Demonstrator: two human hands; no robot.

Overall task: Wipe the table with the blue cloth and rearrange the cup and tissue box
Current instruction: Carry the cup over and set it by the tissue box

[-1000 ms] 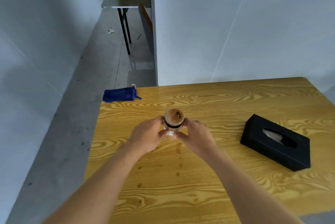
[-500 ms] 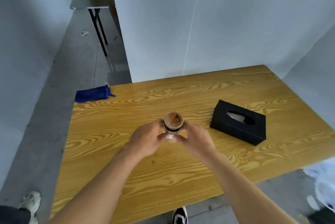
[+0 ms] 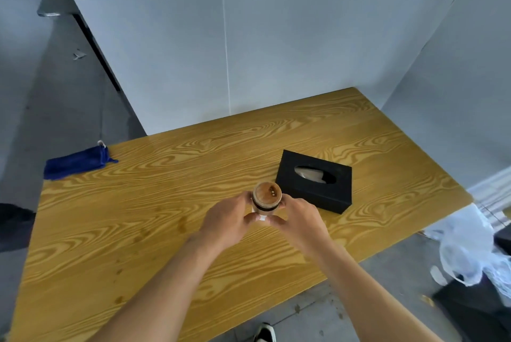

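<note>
A: Since the earlier frames, the small cylindrical cup with the brown wooden lid and black band is travelling rightward across the yellow wood-grain worktop; it is now sitting just beside the black rectangular tissue box, where before the two were well apart.

B: State of the grip?

A: Left hand and right hand are both clasping the cup from opposite sides, fingertips meeting at its base. I cannot tell whether the base is touching the worktop.

B: And the cloth?

A: The folded dark blue cloth is lying at the far left corner, well apart from both hands, untouched.

B: Reading?

A: Judging by this, the person is clearing the cup toward the box, freeing the middle for wiping. Wiping is not yet begun.
</note>
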